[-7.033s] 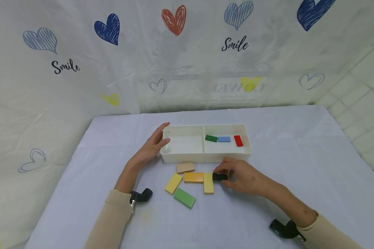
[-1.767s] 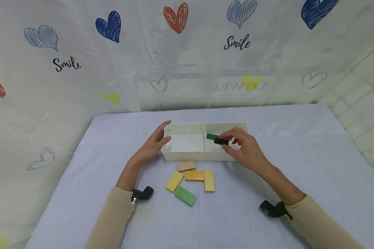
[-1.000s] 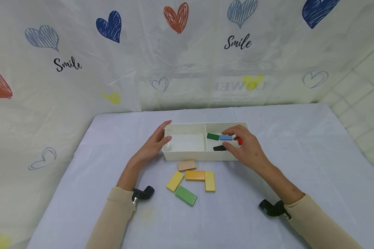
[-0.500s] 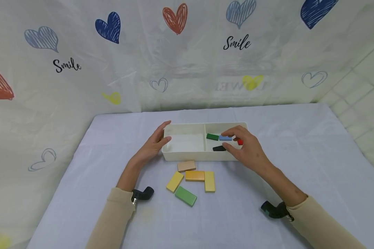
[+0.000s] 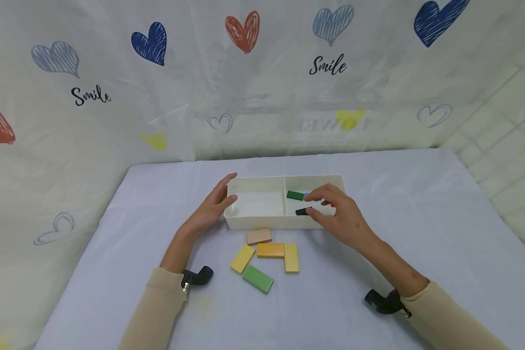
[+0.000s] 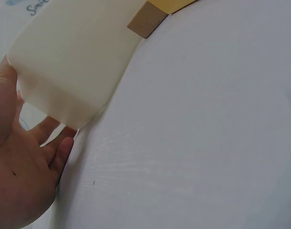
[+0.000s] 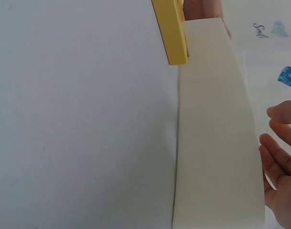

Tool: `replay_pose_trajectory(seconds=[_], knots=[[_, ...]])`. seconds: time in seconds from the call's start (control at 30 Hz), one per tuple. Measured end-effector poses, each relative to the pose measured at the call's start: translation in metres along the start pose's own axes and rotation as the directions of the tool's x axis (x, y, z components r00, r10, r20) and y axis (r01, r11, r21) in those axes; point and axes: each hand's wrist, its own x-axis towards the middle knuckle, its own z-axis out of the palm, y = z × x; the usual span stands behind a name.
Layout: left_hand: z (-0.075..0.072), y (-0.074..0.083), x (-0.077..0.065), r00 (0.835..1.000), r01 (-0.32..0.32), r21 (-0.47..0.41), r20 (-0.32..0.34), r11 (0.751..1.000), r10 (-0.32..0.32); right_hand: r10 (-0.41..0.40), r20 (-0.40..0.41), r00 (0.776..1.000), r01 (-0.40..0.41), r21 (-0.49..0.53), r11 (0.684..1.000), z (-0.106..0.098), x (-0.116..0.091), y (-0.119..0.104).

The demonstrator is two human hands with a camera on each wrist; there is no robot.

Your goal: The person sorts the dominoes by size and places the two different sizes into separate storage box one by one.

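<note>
A white divided box (image 5: 258, 222) stands on the table. My left hand (image 5: 212, 206) holds its left end, thumb over the rim; in the left wrist view its fingers bend around the end wall. My right hand (image 5: 343, 216) is over the right compartment, thumb and index finger apart with a gap between them. Just at the thumb tip, a small black block (image 5: 301, 212) lies on the compartment floor. Behind it lies a dark green block (image 5: 295, 195). A blue block (image 5: 306, 195) and a red block (image 5: 333, 205) are mostly hidden by my right hand.
In front of the box lie a tan block (image 5: 259, 236), an orange block (image 5: 271, 251), a yellow block (image 5: 291, 258), another yellow block (image 5: 242, 258) and a light green block (image 5: 258, 279). A patterned sheet (image 5: 262, 87) hangs behind the table.
My right hand has carried the black block from beside the yellow block into the right compartment and let go. Since then its fingers have shifted slightly left and forward. My left hand stays on the box.
</note>
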Motion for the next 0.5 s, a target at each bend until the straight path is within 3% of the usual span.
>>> replay_pose_trajectory(seconds=[0.3, 0.5], knots=[[0.000, -0.002, 0.001, 1.000, 0.000, 0.000, 0.005, 1.000, 0.000, -0.068, 0.004, 0.998, 0.068, 0.010, 0.998, 0.000, -0.002, -0.008], [0.000, -0.002, 0.000, 1.000, -0.005, -0.013, 0.012, 1.000, 0.005, -0.052, 0.025, 0.998, 0.052, -0.010, 0.999, 0.000, -0.005, -0.012]])
